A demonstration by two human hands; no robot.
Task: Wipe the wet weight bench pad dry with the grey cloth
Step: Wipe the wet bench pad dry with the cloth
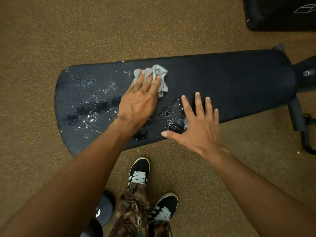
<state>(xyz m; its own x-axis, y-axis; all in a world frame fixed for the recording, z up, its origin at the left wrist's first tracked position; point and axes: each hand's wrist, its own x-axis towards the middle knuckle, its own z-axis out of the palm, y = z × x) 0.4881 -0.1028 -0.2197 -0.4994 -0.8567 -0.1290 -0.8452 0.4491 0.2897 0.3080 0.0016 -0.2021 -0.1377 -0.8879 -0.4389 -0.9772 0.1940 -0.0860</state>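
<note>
The black weight bench pad [230,82] lies across the middle of the view, wide end to the left. Water drops and wet patches glisten on its left half and near its front edge. The grey cloth [159,75] sits crumpled on the pad near the far edge, left of centre. My left hand [140,100] lies flat on the cloth with its fingers pressing it onto the pad. My right hand [198,124] rests on the pad's front edge with fingers spread, holding nothing, beside a small wet patch.
The bench's black metal frame [301,103] sticks out at the right. A dark bag or box [280,12] sits at the top right on the speckled brown floor. My two shoes [139,170] stand just in front of the bench, a dark round object [104,209] beside them.
</note>
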